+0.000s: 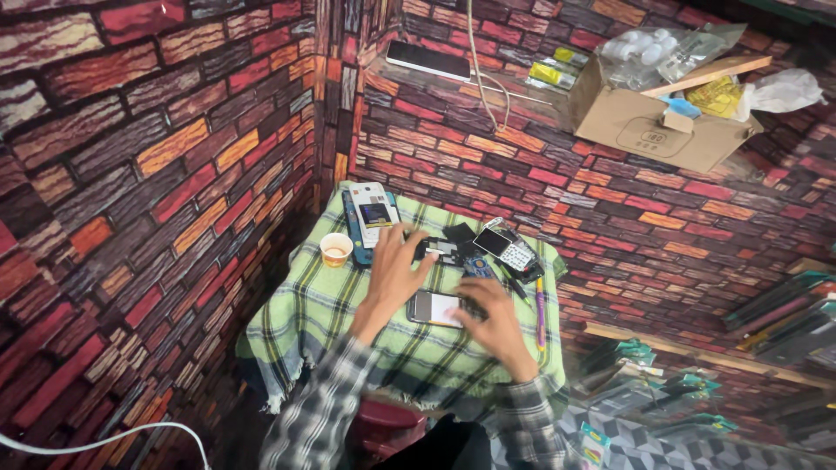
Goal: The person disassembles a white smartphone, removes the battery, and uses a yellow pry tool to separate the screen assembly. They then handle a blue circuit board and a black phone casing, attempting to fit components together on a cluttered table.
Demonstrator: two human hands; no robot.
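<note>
Progress: phone lay on green plaid cloth, right hand grasping its edge, left hand open, fingers spread just beside it; parts loose, reassembly judged unfinished | Packages: brown cardboard box top right, yellow packets beside; orange paper cup left

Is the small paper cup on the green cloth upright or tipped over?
Upright: the paper cup stands on the checked cloth, round rim facing up.

The green plaid cloth-covered table lies bare along its near and left edges. A small orange paper cup and stacked phones crowd the far-left corner; a purple pen lines the right edge.
</note>
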